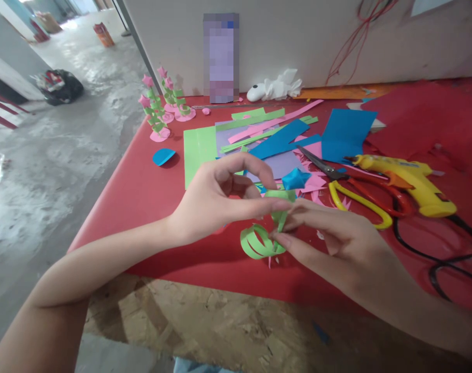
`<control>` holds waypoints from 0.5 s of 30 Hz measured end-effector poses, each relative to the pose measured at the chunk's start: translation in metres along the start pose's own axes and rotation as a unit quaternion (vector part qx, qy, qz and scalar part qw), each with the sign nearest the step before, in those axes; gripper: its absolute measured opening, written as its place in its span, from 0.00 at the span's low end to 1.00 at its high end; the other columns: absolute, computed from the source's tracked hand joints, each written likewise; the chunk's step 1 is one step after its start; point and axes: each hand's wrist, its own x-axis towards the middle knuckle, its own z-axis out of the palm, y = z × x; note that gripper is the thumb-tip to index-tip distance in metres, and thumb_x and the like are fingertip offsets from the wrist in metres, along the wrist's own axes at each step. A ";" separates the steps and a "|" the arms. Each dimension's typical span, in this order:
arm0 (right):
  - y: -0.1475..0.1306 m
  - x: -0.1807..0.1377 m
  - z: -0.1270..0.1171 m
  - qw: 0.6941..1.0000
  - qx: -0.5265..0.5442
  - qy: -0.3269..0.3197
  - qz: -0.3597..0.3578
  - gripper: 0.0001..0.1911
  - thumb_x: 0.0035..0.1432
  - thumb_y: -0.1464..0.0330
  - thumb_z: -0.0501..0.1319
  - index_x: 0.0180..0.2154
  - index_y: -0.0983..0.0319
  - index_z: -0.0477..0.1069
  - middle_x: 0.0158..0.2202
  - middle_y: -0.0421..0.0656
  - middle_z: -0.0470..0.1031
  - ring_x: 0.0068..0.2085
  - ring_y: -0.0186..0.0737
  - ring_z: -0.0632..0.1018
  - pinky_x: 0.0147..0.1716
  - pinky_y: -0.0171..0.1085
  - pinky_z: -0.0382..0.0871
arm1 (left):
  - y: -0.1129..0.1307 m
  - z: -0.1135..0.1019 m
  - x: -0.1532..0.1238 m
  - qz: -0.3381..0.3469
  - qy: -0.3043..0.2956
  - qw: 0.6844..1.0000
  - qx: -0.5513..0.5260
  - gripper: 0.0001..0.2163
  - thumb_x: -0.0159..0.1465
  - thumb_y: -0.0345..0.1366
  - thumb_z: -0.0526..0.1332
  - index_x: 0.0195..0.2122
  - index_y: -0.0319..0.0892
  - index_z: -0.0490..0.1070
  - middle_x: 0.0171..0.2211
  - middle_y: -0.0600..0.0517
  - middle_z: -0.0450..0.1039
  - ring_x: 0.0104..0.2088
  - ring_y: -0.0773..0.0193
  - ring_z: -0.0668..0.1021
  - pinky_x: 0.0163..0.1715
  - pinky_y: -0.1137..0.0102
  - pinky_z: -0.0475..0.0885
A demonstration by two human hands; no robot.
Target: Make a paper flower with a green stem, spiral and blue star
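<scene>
A curled light green paper strip (pixel 255 242) is between my two hands, above the red tabletop near its front edge. My left hand (pixel 216 199) pinches the upper curl with thumb and forefinger. Lower down, my right hand (pixel 329 233) grips the strip around a thin green stem, which its fingers partly hide. Loops of the strip hang to the left of my right fingertips. A puffy blue paper star (pixel 296 178) shows just above the upper curl; whether it is joined to the stem I cannot tell.
Pink-and-green paper flowers (pixel 156 111) stand at the back left, near a blue paper disc (pixel 164 156). Coloured paper strips (pixel 274 124) lie behind my hands. Scissors (pixel 360 194) and a yellow glue gun (pixel 410 178) with a black cord are at right. A wall borders the back.
</scene>
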 end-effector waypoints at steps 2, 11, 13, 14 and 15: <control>0.000 0.000 0.000 1.000 -0.006 -0.001 -0.001 0.05 0.51 0.73 0.61 0.24 0.61 0.69 0.25 0.35 0.72 0.29 0.26 0.72 0.28 0.26 0.66 | 0.000 0.000 -0.001 -0.008 0.001 1.000 -0.002 0.13 0.47 0.31 0.72 0.26 0.42 0.66 0.17 0.60 0.63 0.17 0.76 0.67 0.15 0.79 0.65; 0.001 -0.002 0.000 0.998 -0.042 0.001 -0.043 0.06 0.51 0.76 0.61 0.25 0.61 0.67 0.24 0.34 0.71 0.28 0.25 0.71 0.28 0.26 0.67 | -0.002 -0.001 -0.001 0.002 0.000 1.000 0.027 0.10 0.51 0.33 0.69 0.27 0.43 0.66 0.17 0.60 0.62 0.17 0.76 0.67 0.15 0.78 0.65; 0.001 -0.002 -0.001 0.997 -0.050 0.004 -0.050 0.06 0.51 0.75 0.61 0.25 0.61 0.67 0.24 0.34 0.71 0.28 0.26 0.71 0.28 0.27 0.67 | -0.002 -0.001 -0.001 0.004 0.001 0.999 0.032 0.10 0.51 0.33 0.69 0.27 0.43 0.66 0.18 0.60 0.63 0.18 0.76 0.68 0.15 0.78 0.65; 0.001 -0.002 -0.001 0.997 -0.054 0.004 -0.053 0.06 0.51 0.75 0.61 0.24 0.62 0.67 0.24 0.34 0.71 0.28 0.26 0.71 0.29 0.27 0.67 | -0.002 -0.001 -0.001 0.006 0.003 0.999 0.033 0.10 0.51 0.33 0.69 0.27 0.43 0.66 0.18 0.59 0.63 0.18 0.76 0.68 0.16 0.78 0.65; 0.001 -0.002 -0.001 0.997 -0.059 0.004 -0.055 0.06 0.52 0.75 0.61 0.24 0.62 0.67 0.24 0.34 0.71 0.28 0.26 0.71 0.29 0.28 0.67 | -0.002 -0.001 -0.001 0.006 0.006 0.999 0.034 0.10 0.51 0.33 0.69 0.27 0.43 0.66 0.19 0.59 0.63 0.19 0.75 0.68 0.16 0.78 0.65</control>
